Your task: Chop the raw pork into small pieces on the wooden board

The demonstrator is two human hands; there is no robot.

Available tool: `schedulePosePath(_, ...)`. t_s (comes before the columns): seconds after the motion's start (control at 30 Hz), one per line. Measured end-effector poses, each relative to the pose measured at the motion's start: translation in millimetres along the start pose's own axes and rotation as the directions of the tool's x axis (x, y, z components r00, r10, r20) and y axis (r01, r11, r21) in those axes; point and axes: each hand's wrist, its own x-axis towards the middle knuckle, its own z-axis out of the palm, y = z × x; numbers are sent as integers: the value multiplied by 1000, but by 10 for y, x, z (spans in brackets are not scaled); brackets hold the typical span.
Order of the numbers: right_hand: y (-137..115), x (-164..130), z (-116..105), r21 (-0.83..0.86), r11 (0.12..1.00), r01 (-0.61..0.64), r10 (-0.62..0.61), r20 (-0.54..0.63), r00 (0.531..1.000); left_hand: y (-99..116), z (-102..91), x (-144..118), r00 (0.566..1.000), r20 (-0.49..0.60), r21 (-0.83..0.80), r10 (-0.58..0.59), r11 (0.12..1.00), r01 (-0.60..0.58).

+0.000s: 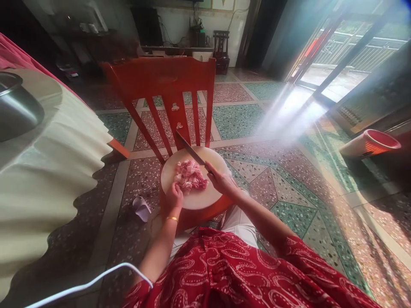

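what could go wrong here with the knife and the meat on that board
The left hand rests against the meat close to the knife held in the right hand, so a slip might nick the fingers. The round cutting board sits on a red chair seat rather than a table, so it may shift or tip under pressure.

Knife (190,149): blade was smooth metal, dull grey with a faint sheen.
Cutting board (205,196): pale, smooth and matt, looked like plastic or light wood; cannot tell which.
Meat (190,175): raw, pink, moist and slightly glossy.
Chair (167,85): wood under glossy red paint.
Floor (282,171): polished terrazzo, speckled and smooth.
Bowl (16,107): metal, brushed grey.
Tablecloth (58,171): cream cloth, matt, pleated.
Bangle (172,219): shiny gold-coloured metal.
Dress (231,273): red printed cloth, matt.
Basket (369,145): red plastic.
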Motion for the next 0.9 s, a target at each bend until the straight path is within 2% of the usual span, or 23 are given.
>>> schedulePosePath(0.07, -102, 36, -47, 6, 998, 67, -66, -104, 992, -22, 24, -3, 1000, -17, 1, 6, 1000, -6)
schedulePosePath(0.13, -119, 54, 74, 3, 999, 50, -49, -141, 989, -47, 43, -8, 999, -30, -6, 28, 1000, -29)
schedulePosePath(0.2, -67, 45, 279, -52, 996, -71, 71, -5, 998, -67, 52, -12, 998, -43, 6, 40, 999, -40)
schedulePosePath(0.27, -6, 30, 432, -164, 969, -187, 220, 217, 951, -77, 48, -13, 998, -53, 24, 45, 999, -44)
schedulePosePath(0.33, 7, 32, 439, -245, 947, -206, 281, 325, 903, -75, 37, -9, 997, -33, 19, 63, 998, -62)
schedulePosePath(0.4, -45, 51, 323, -250, 951, -179, 248, 276, 929, -66, 29, -4, 998, -10, 1, 65, 998, -65)
schedulePosePath(0.47, -125, 68, 205, -211, 967, -146, 180, 152, 972, -59, 30, -1, 999, -7, -11, 45, 999, -46)
schedulePosePath(0.53, -171, 61, 191, -165, 977, -132, 142, 50, 989, -60, 37, -5, 999, -33, -21, 29, 999, -30)
schedulePosePath(0.6, -155, 26, 279, -172, 971, -164, 181, 87, 980, -67, 42, -13, 998, -47, -27, 43, 999, -44)
schedulePosePath(0.7, -100, -24, 389, -258, 943, -210, 286, 305, 909, -71, 37, -17, 997, -49, -27, 67, 997, -68)
schedulePosePath(0.73, -102, -28, 377, -278, 940, -199, 289, 335, 897, -68, 35, -14, 997, -34, -30, 70, 997, -71)
schedulePosePath(0.8, -153, -20, 295, -286, 944, -163, 246, 284, 926, -59, 32, -5, 998, -12, -36, 59, 998, -60)
schedulePosePath(0.9, -262, -15, 216, -245, 961, -128, 163, 127, 978, -43, 31, 4, 999, -24, -37, 23, 999, -24)
